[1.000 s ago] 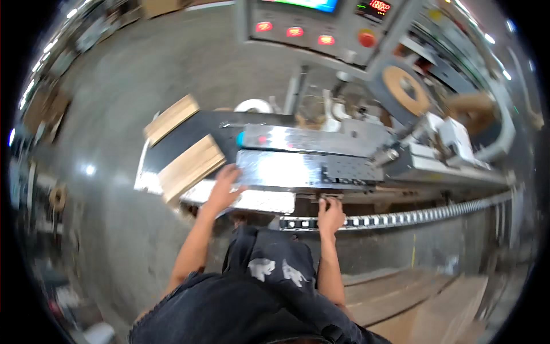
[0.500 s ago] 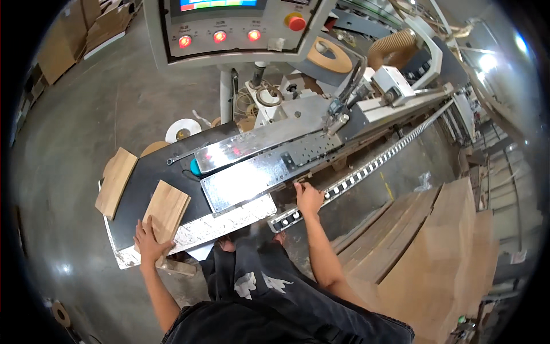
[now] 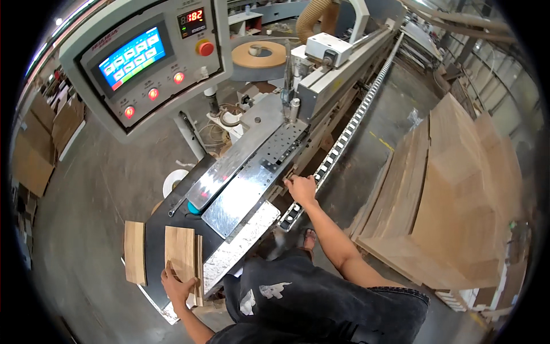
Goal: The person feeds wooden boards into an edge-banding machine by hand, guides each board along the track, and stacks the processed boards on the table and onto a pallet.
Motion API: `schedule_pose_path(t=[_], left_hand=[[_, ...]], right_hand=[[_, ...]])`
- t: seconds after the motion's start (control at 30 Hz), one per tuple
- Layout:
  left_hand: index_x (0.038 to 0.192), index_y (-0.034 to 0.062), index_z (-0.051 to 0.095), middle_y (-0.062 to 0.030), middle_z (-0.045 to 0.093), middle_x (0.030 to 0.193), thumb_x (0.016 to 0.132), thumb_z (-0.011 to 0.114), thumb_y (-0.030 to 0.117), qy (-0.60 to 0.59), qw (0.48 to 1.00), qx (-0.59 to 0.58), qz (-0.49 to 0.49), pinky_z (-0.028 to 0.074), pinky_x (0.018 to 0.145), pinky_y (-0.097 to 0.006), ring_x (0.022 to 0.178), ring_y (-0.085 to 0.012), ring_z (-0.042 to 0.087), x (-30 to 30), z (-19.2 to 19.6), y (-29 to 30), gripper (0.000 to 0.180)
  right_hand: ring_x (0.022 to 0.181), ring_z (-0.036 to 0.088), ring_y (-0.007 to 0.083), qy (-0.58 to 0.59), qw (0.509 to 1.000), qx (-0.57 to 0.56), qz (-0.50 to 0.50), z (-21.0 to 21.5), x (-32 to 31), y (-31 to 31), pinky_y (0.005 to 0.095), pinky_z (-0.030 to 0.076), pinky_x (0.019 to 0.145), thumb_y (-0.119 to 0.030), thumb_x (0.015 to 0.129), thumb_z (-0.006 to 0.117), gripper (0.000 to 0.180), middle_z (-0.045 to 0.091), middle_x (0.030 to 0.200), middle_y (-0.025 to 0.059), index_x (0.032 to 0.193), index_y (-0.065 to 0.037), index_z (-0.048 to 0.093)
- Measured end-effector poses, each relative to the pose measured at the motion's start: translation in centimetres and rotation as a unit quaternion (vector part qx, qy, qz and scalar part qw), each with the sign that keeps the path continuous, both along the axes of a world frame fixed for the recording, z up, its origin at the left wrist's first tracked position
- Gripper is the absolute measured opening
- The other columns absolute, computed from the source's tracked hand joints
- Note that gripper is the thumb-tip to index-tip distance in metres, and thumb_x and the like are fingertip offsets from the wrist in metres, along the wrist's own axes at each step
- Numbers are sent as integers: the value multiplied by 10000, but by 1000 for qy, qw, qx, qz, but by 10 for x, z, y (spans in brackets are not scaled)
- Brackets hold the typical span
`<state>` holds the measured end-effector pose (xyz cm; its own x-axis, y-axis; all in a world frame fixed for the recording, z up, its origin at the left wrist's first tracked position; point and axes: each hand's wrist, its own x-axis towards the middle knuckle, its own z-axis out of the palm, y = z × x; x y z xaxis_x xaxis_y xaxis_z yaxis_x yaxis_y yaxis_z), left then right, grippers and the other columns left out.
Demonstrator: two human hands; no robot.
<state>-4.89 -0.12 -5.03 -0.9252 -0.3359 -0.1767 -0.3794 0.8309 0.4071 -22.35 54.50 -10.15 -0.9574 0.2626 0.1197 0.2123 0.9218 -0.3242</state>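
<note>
Lying across the near end of a wood board (image 3: pixel 180 243) on the black table (image 3: pixel 155 235), the left hand (image 3: pixel 176 289) has its fingers spread; whether they clamp, I cannot tell. Another board (image 3: pixel 135 252) lies to its left. The right hand (image 3: pixel 302 189) bends its fingers at the machine (image 3: pixel 240 200), grip hidden. The board looks stiff, light, hardly fragile, best held by its 2 long edges.

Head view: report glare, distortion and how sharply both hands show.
Head view: glare whitens part of the metal plate; head view: the control panel's edges bow and the picture's corners go black; head view: left hand and right hand show fairly sharply.
</note>
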Motion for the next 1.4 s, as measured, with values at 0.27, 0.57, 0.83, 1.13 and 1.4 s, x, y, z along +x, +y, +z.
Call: schedule_pose_path(t=[0.27, 0.57, 0.83, 1.13, 1.4], left_hand=[[1538, 154, 483, -303, 430, 1525, 497, 987, 290, 77, 983, 79, -148, 468, 1064, -499, 1283, -435, 517, -54, 50, 89, 1165], [1564, 198, 462, -334, 402, 1544, 567, 970, 419, 53, 952, -2, -302, 294, 1132, -738, 1421, -490, 395, -128, 33, 215, 1140], [1521, 137, 513, -336, 341, 1588, 641, 949, 370, 53, 947, -9, -316, 247, 1146, -768, 1503, -520, 282, -160, 8, 265, 1009], [1514, 71, 530, -255, 344, 1648, 788, 870, 359, 68, 949, -34, -305, 275, 1153, -756, 1526, -487, 298, -181, 3, 274, 852], [1461, 66, 592, -271, 365, 1634, 770, 877, 342, 73, 956, 0, -286, 265, 1148, -764, 1517, -489, 321, -191, 9, 285, 796]], right_hand=[[773, 706, 333, -19, 1000, -3, 11, 1, 3, 1, 483, 412, 983, -372, 1010, 638, 349, 745, 772, 149, 956, -50, 764], [1089, 662, 376, 184, 979, -85, 6, 22, 49, -41, 544, 405, 1135, -157, 980, 639, 199, 740, 1095, 174, 1099, -34, 741], [1451, 390, 499, 56, 995, -74, 41, 21, 92, -127, 564, 298, 1230, -180, 897, 744, 625, 434, 1558, 313, 1386, 146, 530], [1511, 226, 594, -9, 984, -149, 101, 18, 55, -148, 551, 289, 1236, -179, 774, 899, 1016, 79, 1643, 457, 1492, 234, 310], [1040, 688, 533, 0, 961, -257, 97, 3, 43, -146, 463, 620, 709, -110, 773, 892, 1113, -126, 1627, 463, 1525, 247, 154]])
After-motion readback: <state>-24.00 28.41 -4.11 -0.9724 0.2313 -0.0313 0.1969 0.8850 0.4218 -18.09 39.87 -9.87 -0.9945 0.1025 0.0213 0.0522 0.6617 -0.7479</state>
